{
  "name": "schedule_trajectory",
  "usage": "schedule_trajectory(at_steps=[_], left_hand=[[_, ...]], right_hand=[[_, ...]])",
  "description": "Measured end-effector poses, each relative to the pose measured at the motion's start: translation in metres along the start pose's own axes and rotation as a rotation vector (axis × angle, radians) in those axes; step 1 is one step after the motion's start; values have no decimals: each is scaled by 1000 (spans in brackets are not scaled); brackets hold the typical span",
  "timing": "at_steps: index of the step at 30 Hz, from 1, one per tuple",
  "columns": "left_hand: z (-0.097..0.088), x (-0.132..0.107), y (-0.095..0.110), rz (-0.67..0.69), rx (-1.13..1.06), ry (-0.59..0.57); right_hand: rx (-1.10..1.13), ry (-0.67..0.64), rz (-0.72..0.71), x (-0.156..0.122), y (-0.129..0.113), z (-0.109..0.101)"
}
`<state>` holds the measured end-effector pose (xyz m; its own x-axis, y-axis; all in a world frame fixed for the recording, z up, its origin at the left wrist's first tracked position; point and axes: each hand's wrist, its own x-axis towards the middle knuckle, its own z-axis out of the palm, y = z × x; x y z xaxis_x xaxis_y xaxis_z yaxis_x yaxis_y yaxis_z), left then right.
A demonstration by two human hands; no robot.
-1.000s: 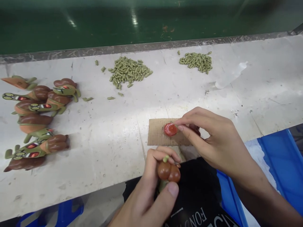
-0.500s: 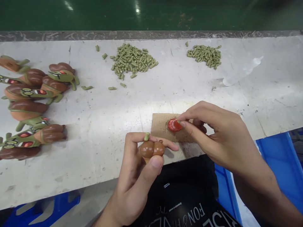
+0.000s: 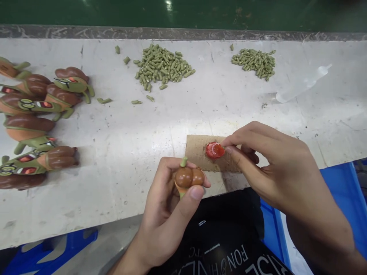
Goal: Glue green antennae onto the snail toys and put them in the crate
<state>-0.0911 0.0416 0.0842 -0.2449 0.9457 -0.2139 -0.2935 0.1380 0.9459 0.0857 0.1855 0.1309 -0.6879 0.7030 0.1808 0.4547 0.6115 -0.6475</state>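
My left hand [image 3: 169, 206] is shut on a moulded toy figure [image 3: 189, 177] with two glossy brown lobes and a green stem, its fingers wrapped behind it and the thumb in front. Just to its right lies a strip of corrugated cardboard [image 3: 200, 152] on the white table. On that strip sits a shiny red round disc [image 3: 215, 150], smeared with red. My right hand [image 3: 266, 160] pinches the disc's edge between thumb and forefinger. The underside of the disc is hidden.
Several brown-and-green toy figures [image 3: 37, 114] lie heaped at the table's left. Two piles of green pellets [image 3: 162, 65] sit along the far side. A clear plastic piece [image 3: 304, 86] lies at the right. A black bag [image 3: 218, 233] and a blue crate [image 3: 341, 187] stand below the table edge.
My left hand has raised the toy figure and turned it, bringing it nearer the cardboard. The right hand stays on the red disc. The whole view has tilted level and shifted.
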Motion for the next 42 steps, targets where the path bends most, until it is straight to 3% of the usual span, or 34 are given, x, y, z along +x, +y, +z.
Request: schedule_trajectory(at_steps=[11, 15, 18, 21, 26, 42], left_hand=[[10, 0, 7, 0, 107, 81], [11, 5, 3, 46, 65, 40], [12, 7, 1, 29, 18, 58], [12, 9, 1, 18, 2, 33], [7, 11, 1, 30, 18, -48], [5, 12, -2, 45, 66, -52]], right_hand=[[83, 32, 84, -3, -3, 2], [360, 164, 235, -13, -8, 4], [574, 146, 334, -22, -9, 8], [631, 130, 378, -27, -9, 13], [685, 141, 365, -29, -7, 18], [573, 88, 297, -28, -5, 15]])
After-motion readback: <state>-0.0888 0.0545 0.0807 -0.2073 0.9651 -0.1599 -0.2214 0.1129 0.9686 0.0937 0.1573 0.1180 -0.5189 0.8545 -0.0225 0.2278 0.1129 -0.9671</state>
